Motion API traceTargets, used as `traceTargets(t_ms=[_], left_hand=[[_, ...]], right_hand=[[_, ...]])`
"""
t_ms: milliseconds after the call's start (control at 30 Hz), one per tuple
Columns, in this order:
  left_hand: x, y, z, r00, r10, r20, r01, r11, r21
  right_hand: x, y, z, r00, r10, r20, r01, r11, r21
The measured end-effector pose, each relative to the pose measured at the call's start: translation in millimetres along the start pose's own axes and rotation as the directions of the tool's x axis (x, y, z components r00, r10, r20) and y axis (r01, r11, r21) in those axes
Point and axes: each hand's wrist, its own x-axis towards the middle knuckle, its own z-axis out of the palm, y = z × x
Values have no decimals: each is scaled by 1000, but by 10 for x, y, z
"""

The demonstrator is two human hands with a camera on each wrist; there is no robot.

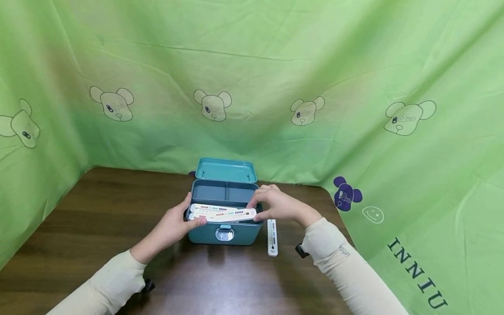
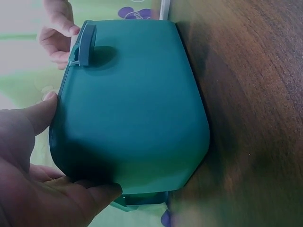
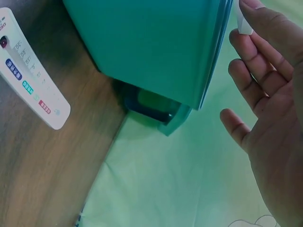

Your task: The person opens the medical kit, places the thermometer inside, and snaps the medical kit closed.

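Note:
A teal storage box (image 1: 246, 235) stands on the table with its lid (image 1: 226, 169) raised at the back. My left hand (image 1: 171, 226) grips the box's left end, its thumb at the front rim. In the left wrist view, the fingers of that hand (image 2: 52, 194) lie against the box wall. With thumb and fingers, my right hand (image 1: 281, 204) pinches the right end of a white thermometer (image 1: 245, 214), which lies across the box opening. Behind it, another white thermometer (image 1: 202, 207) slants across the opening. Part of the box's inside is hidden beneath them.
A third white thermometer (image 1: 272, 240) lies on the brown wooden table (image 1: 118, 210), just right of the box. Inside the box, a grey divided tray (image 1: 210, 193) sits toward the back. Green printed cloth (image 1: 260, 144) hangs close behind the box and along both sides.

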Motion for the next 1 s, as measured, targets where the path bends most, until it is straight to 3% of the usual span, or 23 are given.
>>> traceTargets(t_ms=[700,1000], left_hand=[[-12,9,8,999,33,5,-34,999,39],[-9,28,2,1000,16,3,-16,999,39]], right_hand=[[161,-175,128,1000,9,29,-9,1000,-11],[257,-180,157,999,6,47,-4,999,-41]])
